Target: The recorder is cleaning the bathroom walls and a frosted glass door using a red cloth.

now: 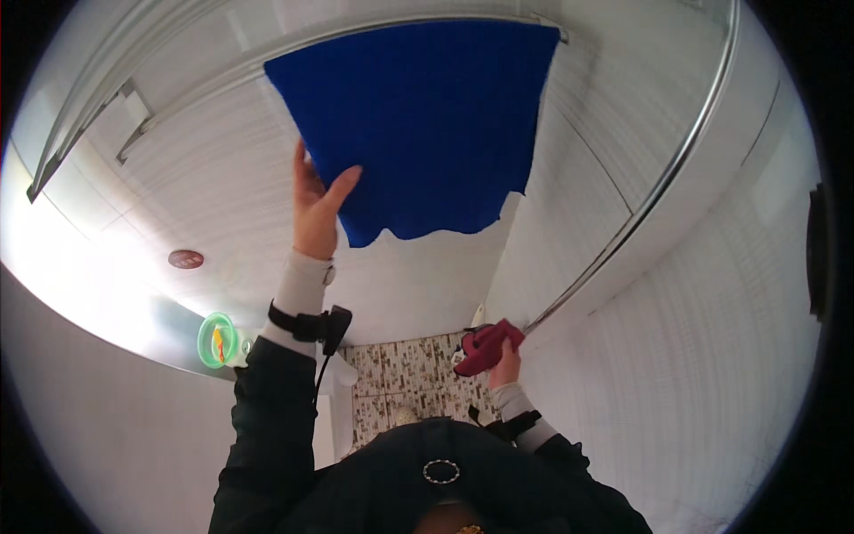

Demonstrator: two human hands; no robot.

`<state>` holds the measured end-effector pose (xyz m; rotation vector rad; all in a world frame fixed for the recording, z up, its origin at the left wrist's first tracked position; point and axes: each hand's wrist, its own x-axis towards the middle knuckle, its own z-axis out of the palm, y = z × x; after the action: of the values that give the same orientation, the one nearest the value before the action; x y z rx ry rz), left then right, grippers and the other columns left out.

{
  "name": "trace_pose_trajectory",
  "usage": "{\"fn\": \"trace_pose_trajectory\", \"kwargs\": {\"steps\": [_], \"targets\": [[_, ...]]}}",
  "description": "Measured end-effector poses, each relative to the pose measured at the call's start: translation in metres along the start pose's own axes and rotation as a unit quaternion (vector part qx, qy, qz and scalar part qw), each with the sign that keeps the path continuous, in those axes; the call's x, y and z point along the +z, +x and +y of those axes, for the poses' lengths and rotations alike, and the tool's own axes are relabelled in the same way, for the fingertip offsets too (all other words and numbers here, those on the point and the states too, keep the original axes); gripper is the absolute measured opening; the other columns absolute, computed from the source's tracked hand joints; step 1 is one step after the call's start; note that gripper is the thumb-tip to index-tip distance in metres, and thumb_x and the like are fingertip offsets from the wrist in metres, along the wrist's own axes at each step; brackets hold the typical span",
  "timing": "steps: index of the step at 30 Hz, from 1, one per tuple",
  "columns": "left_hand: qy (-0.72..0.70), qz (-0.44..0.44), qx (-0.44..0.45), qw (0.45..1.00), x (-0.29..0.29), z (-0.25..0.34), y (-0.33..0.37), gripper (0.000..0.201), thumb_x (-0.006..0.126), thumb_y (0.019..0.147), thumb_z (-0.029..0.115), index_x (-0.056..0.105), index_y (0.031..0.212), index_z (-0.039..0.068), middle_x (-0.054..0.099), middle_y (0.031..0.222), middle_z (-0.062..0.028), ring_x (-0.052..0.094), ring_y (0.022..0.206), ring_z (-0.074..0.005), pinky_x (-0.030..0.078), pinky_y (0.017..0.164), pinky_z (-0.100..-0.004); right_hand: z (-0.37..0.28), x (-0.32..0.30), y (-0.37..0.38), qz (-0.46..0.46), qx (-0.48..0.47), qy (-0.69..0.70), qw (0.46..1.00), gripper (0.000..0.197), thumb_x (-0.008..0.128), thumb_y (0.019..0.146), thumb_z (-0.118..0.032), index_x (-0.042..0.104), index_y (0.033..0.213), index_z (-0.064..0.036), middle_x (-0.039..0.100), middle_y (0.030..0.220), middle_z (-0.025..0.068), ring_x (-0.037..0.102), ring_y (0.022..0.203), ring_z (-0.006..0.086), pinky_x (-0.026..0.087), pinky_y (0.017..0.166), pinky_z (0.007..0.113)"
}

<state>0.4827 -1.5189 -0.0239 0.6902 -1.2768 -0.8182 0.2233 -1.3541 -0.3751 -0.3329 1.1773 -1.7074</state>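
Observation:
A blue towel (427, 133) hangs over a metal rail high on the wall, its lower edge wavy. My left hand (318, 206) is raised to the towel's left edge. The thumb lies over the front of the towel and the other fingers go partly out of sight behind the edge, so the cloth lies between them. Low on the right, my right hand (506, 363) is closed round a dark red cloth (485, 350), folded or bunched up, beside the end of a metal edge strip.
Another metal rack (76, 133) juts from the wall at upper left. A green plastic basin (213, 341) with a yellow-orange item inside stands at lower left. A long metal strip (663, 178) runs down the right side. Patterned tile floor (391, 374) shows below.

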Motion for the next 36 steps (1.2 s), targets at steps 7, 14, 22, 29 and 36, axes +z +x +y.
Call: {"fn": "trace_pose_trajectory", "kwargs": {"steps": [7,14,22,29,36], "targets": [[-0.17,-0.142,-0.166,0.961,0.017,0.007,-0.01,0.026,0.067,0.084,0.007,0.063,0.109,0.0,0.066,0.1,-0.0095,0.063,0.09,-0.0178,0.051,0.082,-0.0292,-0.055,0.108,0.004,-0.145,-0.138,-0.075,0.977,0.046,0.051,0.096,-0.032,0.048,0.13,-0.0011,0.058,0.118,0.0053,0.056,0.103,0.0149,0.044,0.09,0.028],[-0.302,-0.208,-0.325,0.872,0.001,0.063,-0.051,0.031,0.064,0.088,0.012,0.058,0.116,0.0,0.065,0.107,-0.0126,0.065,0.089,-0.0202,0.054,0.08,-0.0308,-0.145,0.228,0.054,-0.212,-0.279,0.009,0.937,0.051,0.053,0.095,-0.029,0.038,0.139,-0.0106,0.052,0.131,0.014,0.054,0.115,0.0244,0.04,0.1,0.042],[-0.306,-0.238,-0.344,0.855,-0.01,0.071,-0.073,0.045,0.064,0.087,0.01,0.048,0.128,-0.002,0.057,0.124,-0.0193,0.06,0.107,-0.0273,0.05,0.093,-0.0374,-0.155,0.373,0.01,-0.206,-0.528,-0.175,0.805,0.063,0.059,0.089,-0.036,0.034,0.142,-0.0149,0.036,0.142,0.0144,0.041,0.123,0.0303,0.035,0.098,0.052],[-0.266,-0.217,-0.305,0.888,-0.02,0.077,-0.083,0.041,0.06,0.09,0.012,0.049,0.127,-0.003,0.057,0.123,-0.0169,0.06,0.104,-0.0221,0.049,0.091,-0.0339,-0.148,0.52,-0.072,-0.16,-0.817,-0.42,0.361,0.063,0.065,0.084,-0.03,0.038,0.142,-0.0243,0.038,0.146,0.0105,0.055,0.112,0.0255,0.036,0.099,0.047],[-0.23,-0.183,-0.302,0.907,-0.03,0.086,-0.083,0.035,0.059,0.091,0.009,0.053,0.122,-0.003,0.063,0.112,-0.0136,0.063,0.095,-0.0192,0.05,0.089,-0.0315,-0.194,0.488,-0.013,-0.248,-0.688,-0.522,0.439,0.07,0.06,0.085,-0.042,0.029,0.146,-0.0248,0.022,0.151,0.0188,0.023,0.138,0.0367,0.02,0.108,0.058]]}}
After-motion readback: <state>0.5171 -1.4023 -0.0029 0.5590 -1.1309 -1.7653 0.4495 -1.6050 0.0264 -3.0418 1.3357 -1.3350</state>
